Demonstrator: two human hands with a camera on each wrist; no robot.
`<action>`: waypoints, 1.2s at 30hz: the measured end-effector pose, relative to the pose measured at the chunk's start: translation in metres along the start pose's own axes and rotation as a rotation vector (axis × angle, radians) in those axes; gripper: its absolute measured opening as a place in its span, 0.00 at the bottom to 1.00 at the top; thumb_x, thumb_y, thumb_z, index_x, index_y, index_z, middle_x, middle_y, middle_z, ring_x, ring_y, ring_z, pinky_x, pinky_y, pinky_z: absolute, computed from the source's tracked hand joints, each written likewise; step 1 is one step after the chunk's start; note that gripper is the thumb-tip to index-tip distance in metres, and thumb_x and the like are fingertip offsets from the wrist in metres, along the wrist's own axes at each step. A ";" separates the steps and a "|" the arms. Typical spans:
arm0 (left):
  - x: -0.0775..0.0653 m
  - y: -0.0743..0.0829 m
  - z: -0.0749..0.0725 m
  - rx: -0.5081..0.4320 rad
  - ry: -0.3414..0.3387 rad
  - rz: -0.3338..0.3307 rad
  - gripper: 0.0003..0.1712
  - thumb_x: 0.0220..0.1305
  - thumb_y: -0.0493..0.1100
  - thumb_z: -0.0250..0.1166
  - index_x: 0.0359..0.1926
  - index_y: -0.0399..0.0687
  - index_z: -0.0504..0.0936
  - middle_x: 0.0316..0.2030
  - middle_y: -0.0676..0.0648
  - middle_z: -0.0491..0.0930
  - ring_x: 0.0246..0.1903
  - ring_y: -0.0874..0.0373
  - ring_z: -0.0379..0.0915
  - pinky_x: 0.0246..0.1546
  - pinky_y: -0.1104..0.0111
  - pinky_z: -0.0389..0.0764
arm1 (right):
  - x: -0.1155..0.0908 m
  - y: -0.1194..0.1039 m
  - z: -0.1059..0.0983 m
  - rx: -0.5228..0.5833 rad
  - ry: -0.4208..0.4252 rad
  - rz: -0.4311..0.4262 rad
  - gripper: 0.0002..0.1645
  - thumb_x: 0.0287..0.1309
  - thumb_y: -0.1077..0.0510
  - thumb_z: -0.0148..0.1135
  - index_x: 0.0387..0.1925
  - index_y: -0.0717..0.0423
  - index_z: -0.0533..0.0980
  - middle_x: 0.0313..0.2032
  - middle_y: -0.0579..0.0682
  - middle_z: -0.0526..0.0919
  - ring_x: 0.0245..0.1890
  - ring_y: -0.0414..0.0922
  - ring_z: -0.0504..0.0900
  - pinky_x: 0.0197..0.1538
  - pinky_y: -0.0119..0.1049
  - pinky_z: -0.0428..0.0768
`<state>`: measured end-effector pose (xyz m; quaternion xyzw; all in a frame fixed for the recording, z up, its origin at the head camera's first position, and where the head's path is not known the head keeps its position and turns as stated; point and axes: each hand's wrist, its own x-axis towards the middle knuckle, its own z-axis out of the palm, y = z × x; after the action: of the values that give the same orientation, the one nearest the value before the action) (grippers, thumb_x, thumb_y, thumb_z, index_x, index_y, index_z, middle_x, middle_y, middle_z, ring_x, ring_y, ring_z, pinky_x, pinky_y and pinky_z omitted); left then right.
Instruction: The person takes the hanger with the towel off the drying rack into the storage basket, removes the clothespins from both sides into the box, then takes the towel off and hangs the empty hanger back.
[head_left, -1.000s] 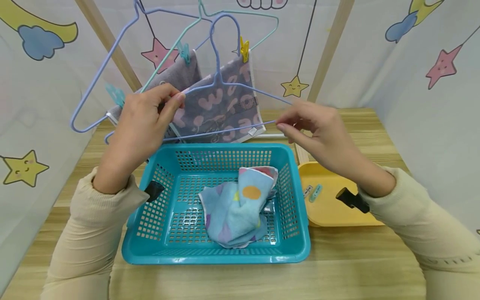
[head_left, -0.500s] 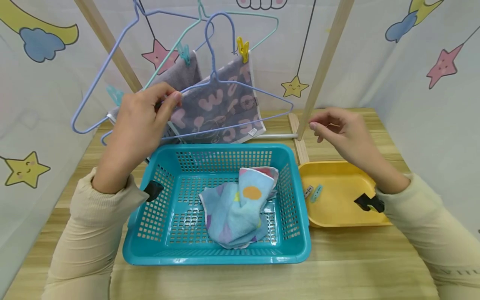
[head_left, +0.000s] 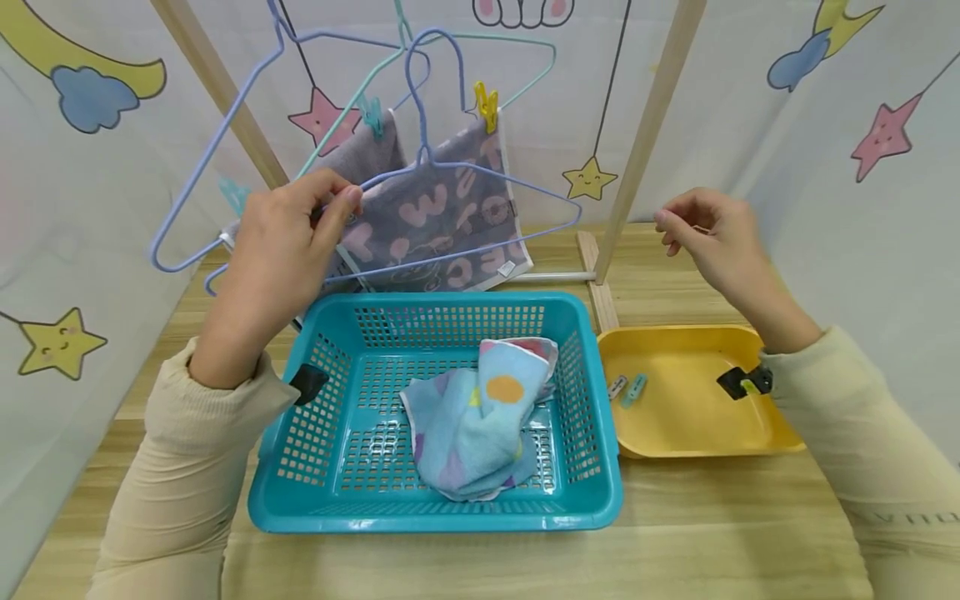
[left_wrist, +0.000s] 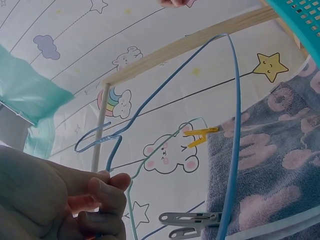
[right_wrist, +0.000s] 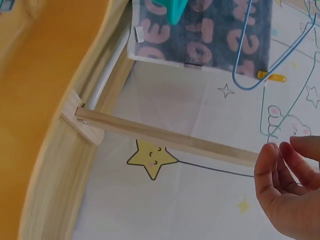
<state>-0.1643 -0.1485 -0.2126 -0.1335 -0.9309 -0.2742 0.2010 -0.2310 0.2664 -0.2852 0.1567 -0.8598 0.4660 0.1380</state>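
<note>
My left hand (head_left: 281, 246) pinches the left shoulder of a blue-purple clothes hanger (head_left: 502, 174) between thumb and fingers. This hanger is bare and held up above the teal basket (head_left: 435, 523), its hook pointing upward. A blue towel (head_left: 472, 442) with coloured spots lies crumpled inside the basket. My right hand (head_left: 720, 237) hovers apart from the hanger, above and behind the yellow tray (head_left: 697, 400); its fingers are loosely curled and hold nothing. In the right wrist view, the right hand (right_wrist: 290, 190) likewise shows bare fingertips.
Behind hang a green hanger (head_left: 367, 79) and another blue-purple hanger (head_left: 217, 137), with grey patterned towels (head_left: 420, 221), a yellow clothespin (head_left: 487, 107) and teal clothespins (head_left: 371, 117). A wooden rack post (head_left: 648, 133) stands at right. Two small clothespins (head_left: 634, 389) lie in the tray.
My right hand has let go of the hanger's right end and moved away to the right. The left hand keeps its pinch, and the hanger stays nearly in place.
</note>
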 end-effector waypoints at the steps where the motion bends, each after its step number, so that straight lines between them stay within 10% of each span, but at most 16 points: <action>1: 0.000 0.000 0.000 0.003 0.001 -0.001 0.19 0.78 0.50 0.52 0.42 0.41 0.82 0.19 0.44 0.68 0.17 0.53 0.60 0.18 0.68 0.57 | 0.003 0.000 0.000 0.007 0.018 0.000 0.12 0.69 0.59 0.60 0.43 0.68 0.79 0.31 0.43 0.81 0.26 0.40 0.79 0.32 0.23 0.77; 17: 0.011 0.007 -0.002 0.070 0.091 0.053 0.19 0.78 0.48 0.52 0.38 0.38 0.82 0.16 0.44 0.65 0.15 0.53 0.59 0.17 0.68 0.54 | 0.076 0.001 0.024 0.311 0.372 -0.012 0.19 0.74 0.56 0.53 0.58 0.63 0.73 0.46 0.47 0.77 0.47 0.44 0.78 0.54 0.34 0.76; 28: 0.018 0.014 -0.002 0.069 0.100 0.034 0.21 0.78 0.50 0.51 0.40 0.37 0.81 0.19 0.43 0.67 0.17 0.52 0.61 0.18 0.68 0.56 | 0.104 -0.006 0.039 0.604 0.367 0.006 0.19 0.79 0.53 0.40 0.51 0.58 0.75 0.38 0.54 0.79 0.41 0.47 0.79 0.53 0.37 0.74; 36: 0.028 0.025 0.002 0.093 0.150 0.066 0.21 0.79 0.49 0.49 0.40 0.36 0.80 0.20 0.42 0.70 0.18 0.49 0.61 0.20 0.64 0.58 | 0.110 -0.004 0.047 0.582 0.351 0.049 0.22 0.80 0.49 0.33 0.43 0.56 0.73 0.31 0.52 0.73 0.29 0.43 0.73 0.43 0.37 0.72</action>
<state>-0.1805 -0.1230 -0.1904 -0.1340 -0.9201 -0.2331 0.2850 -0.3345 0.2091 -0.2652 0.0863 -0.6575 0.7147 0.2221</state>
